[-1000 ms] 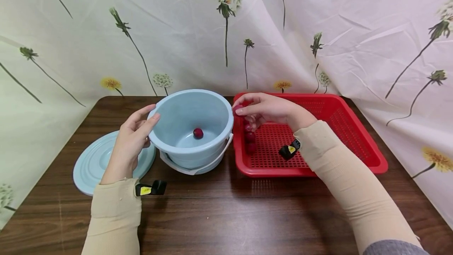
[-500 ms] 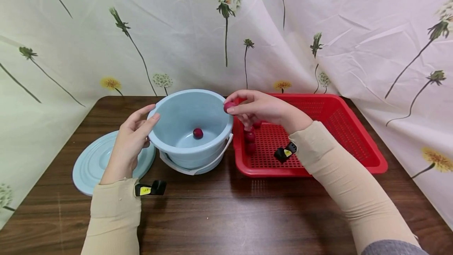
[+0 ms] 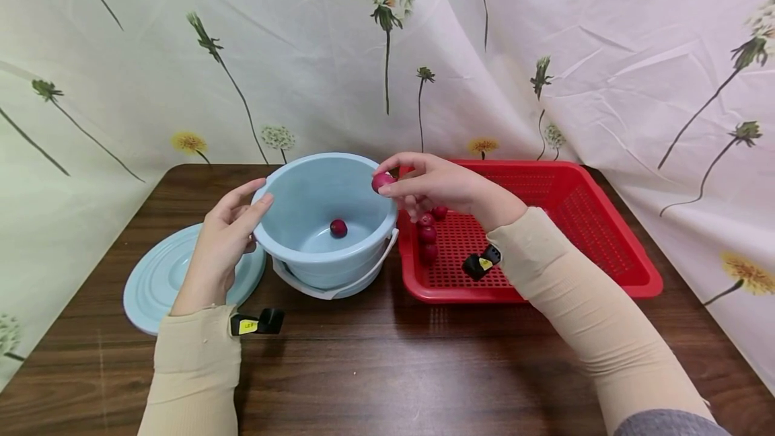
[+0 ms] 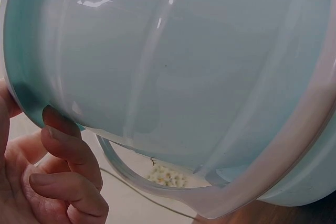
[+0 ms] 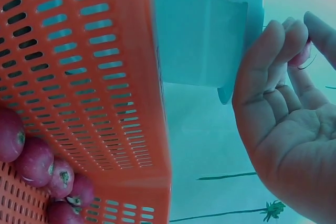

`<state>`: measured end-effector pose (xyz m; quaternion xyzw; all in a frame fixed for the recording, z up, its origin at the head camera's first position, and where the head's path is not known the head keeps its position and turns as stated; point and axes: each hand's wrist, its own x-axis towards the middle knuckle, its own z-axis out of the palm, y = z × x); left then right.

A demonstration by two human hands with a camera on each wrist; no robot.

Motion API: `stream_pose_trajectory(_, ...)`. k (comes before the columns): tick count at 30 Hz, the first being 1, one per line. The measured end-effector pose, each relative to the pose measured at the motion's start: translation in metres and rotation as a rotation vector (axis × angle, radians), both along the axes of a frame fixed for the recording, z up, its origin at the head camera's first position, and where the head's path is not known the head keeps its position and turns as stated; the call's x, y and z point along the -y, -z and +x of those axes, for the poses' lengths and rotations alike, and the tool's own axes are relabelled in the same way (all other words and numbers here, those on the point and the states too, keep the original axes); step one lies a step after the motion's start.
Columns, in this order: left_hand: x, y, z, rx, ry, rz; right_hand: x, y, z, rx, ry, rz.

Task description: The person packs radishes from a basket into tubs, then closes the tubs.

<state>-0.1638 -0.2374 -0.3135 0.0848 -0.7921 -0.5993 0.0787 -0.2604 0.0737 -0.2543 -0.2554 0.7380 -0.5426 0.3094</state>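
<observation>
My left hand [image 3: 218, 247] grips the left rim of a light blue bucket [image 3: 329, 273], thumb at the rim and fingers on the outer wall in the left wrist view. One round red radish [image 3: 338, 228] lies on the bucket's floor. Between thumb and fingertips, my right hand [image 3: 445, 187] pinches another radish [image 3: 381, 182] at the bucket's right rim. In the right wrist view its thin root tail shows. Several radishes [image 5: 34, 162] sit along the left side of the red slotted basket [image 3: 472, 296], partly below my right hand.
A light blue round lid [image 3: 145, 281] lies on the wooden table [image 3: 363, 369] left of the bucket, partly behind my left arm. The bucket's pale handle [image 3: 329, 293] hangs down in front. A flower-printed cloth [image 3: 315, 52] hangs behind the table.
My right hand has moved left with the radish, from the basket's left edge to the bucket's right rim. The left hand and the bucket stay where they were.
</observation>
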Motion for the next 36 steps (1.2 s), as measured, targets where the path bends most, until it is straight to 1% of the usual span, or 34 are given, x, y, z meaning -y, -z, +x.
stream_pose_trajectory(7, -0.0001, 0.0002, 0.0001, 0.0, -0.001, 0.003, 0.0042, -0.0032, 0.0011, 0.005, 0.026, 0.02)
stream_pose_trajectory(20, -0.0005, -0.0003, 0.0002, -0.001, -0.002, 0.005, 0.0078, -0.0012, -0.001, 0.011, 0.019, 0.014)
stream_pose_trajectory(36, -0.0001, 0.0005, -0.0005, 0.006, -0.003, 0.001, 0.0053, -0.0012, -0.0013, 0.003, 0.011, 0.007)
